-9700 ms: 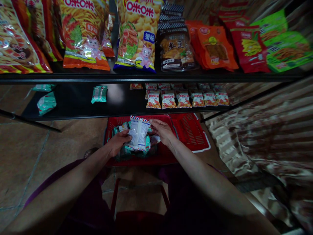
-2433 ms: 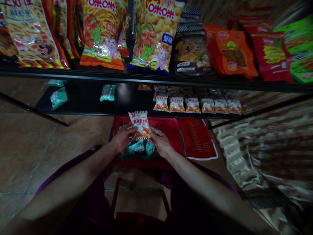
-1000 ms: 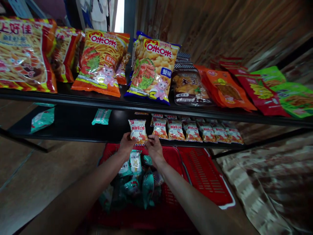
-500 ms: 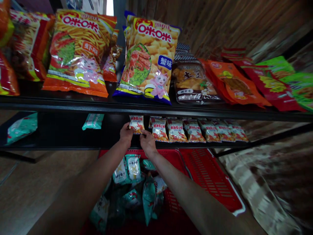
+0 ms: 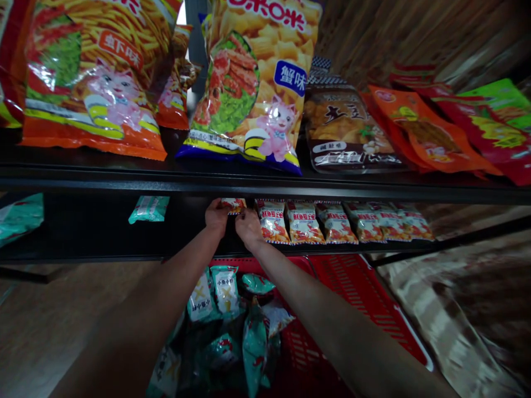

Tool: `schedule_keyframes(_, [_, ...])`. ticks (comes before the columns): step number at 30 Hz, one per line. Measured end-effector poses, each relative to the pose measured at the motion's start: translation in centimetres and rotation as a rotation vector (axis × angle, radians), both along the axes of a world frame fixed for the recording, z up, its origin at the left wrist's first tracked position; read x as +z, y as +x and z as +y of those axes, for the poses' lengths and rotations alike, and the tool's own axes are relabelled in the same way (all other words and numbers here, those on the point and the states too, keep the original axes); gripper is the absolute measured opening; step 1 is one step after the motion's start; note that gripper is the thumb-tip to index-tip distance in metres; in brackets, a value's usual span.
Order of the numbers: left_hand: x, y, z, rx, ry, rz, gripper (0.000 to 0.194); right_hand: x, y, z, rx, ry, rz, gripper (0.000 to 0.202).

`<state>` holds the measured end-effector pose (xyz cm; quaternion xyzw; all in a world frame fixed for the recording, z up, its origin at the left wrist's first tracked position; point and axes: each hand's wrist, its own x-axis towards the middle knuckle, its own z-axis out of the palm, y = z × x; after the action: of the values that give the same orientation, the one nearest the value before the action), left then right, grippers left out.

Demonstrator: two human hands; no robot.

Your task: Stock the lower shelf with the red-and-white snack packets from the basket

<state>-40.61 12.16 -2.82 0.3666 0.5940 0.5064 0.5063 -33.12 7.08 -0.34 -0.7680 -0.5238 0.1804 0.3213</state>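
Both hands hold one small white and orange snack bag (image 5: 233, 205) on the lower black shelf, its upper part hidden under the shelf above. My left hand (image 5: 216, 216) grips the bag's left edge with fingers closed. On the right edge, my right hand (image 5: 249, 226) pinches it. Just right of my right hand stands a row of matching snack bags (image 5: 305, 222), side by side. A teal snack bag (image 5: 150, 209) lies on the same shelf, well to the left of my left hand.
Below my forearms sits a red basket (image 5: 298, 331) with several teal snack bags (image 5: 226, 290) inside. The upper shelf (image 5: 249, 185) overhangs my hands and carries large snack bags (image 5: 249, 83). Another teal bag (image 5: 22, 216) lies at the far left of the lower shelf.
My hands have pushed the snack bag deeper under the upper shelf, so less of it shows. The view has moved closer to the shelves.
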Motion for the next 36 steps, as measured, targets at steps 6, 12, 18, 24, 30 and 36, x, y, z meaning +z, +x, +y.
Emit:
schedule_keyframes(6, [-1.3,0.1,1.2,-0.048,0.042,0.202,0.025,-1.2,0.2,0.5,-0.008,0.03,0.023,0.033])
schedule_keyframes(12, [-0.9,0.2,1.1,-0.085,0.074,0.397,0.019,-1.7,0.1,0.8,-0.034,0.049,-0.007,0.034])
schedule_keyframes(18, [0.2,0.4,0.3,-0.1,0.009,0.558,0.019,-1.6,0.6,1.0,-0.029,0.022,-0.006,0.034])
schedule_keyframes(24, [0.4,0.3,0.1,-0.106,0.026,0.64,0.024,-1.5,0.6,0.8,-0.036,0.036,0.016,0.034])
schedule_keyframes(30, [0.9,0.1,-0.2,-0.119,0.013,0.655,0.032,-1.5,0.5,0.5,-0.042,0.038,0.044,0.037])
schedule_keyframes(36, [1.4,0.1,-0.7,-0.088,0.01,0.599,0.04,-1.6,0.4,0.5,-0.028,0.048,0.069,0.038])
